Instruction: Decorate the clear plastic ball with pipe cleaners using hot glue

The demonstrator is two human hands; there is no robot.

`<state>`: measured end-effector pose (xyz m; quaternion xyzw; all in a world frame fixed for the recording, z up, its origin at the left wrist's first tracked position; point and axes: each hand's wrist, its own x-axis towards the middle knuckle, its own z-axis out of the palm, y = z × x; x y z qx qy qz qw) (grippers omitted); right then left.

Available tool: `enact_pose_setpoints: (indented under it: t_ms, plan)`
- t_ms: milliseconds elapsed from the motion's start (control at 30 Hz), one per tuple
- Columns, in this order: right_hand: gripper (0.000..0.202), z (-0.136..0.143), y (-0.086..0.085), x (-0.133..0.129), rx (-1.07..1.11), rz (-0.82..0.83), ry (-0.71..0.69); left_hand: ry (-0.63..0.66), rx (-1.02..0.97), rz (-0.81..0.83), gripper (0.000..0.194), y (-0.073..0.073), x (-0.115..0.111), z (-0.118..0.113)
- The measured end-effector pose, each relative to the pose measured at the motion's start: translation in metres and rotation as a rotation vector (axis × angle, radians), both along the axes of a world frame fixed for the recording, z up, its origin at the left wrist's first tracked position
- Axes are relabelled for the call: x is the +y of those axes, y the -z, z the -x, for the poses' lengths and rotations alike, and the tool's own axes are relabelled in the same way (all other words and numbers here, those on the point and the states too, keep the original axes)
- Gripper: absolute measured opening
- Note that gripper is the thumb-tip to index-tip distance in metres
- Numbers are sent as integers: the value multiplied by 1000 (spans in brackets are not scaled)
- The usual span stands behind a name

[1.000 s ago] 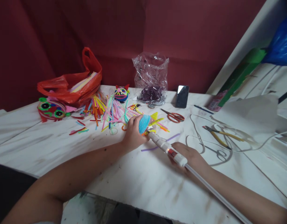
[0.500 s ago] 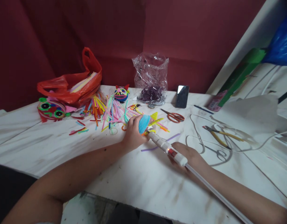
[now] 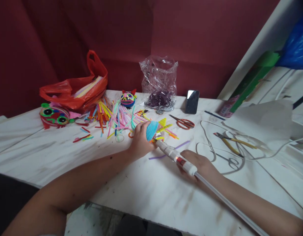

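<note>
My left hand (image 3: 140,139) is wrapped round a small ball-shaped craft piece (image 3: 152,130), banded in light blue pipe cleaner with yellow points on its right side. In my right hand (image 3: 197,164) is a white hot glue gun (image 3: 174,154), a small orange-red light glowing on its body. A long clear glue stick (image 3: 227,200) runs out of its back end. The gun's nozzle meets the near right side of the ball; whether glue is coming out is too small to tell. A purple pipe cleaner (image 3: 183,145) lies on the table behind the gun.
Behind the hands are many loose pipe cleaners (image 3: 120,116), a finished cat-like head (image 3: 128,99), a red plastic bag (image 3: 75,88) and a larger figure (image 3: 54,116). A clear bag (image 3: 161,85), phone (image 3: 192,102), orange-handled scissors (image 3: 184,123), pliers (image 3: 230,144) and looped cord (image 3: 205,134) lie around.
Hardly anything differs. The glue gun has shifted very slightly to the left, its nozzle still at the ball; my left hand holds the ball in the same place.
</note>
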<state>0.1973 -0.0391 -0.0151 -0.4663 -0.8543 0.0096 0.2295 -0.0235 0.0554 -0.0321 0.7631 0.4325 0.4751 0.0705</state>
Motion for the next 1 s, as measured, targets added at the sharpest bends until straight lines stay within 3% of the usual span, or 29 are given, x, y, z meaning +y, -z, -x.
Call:
enact_pose_setpoints:
  t_ms: [267,500,667,867,1000]
  plan:
    - [11,-7,-8,-4,-14,7,-23,-36,-26,-17,80,2,2,-2]
    - [8,-6,-1,1,-40,76,78,-29,-24,-18,80,4,4,-2]
    - [9,-7,-5,-3,19,20,-33,-28,-31,-38,78,3,3,-2]
    - [11,-3,-8,-4,30,27,-24,-19,-9,-29,77,2,2,-1]
    - [14,-6,-9,-4,58,27,-92,-29,-19,-32,77,2,1,-2]
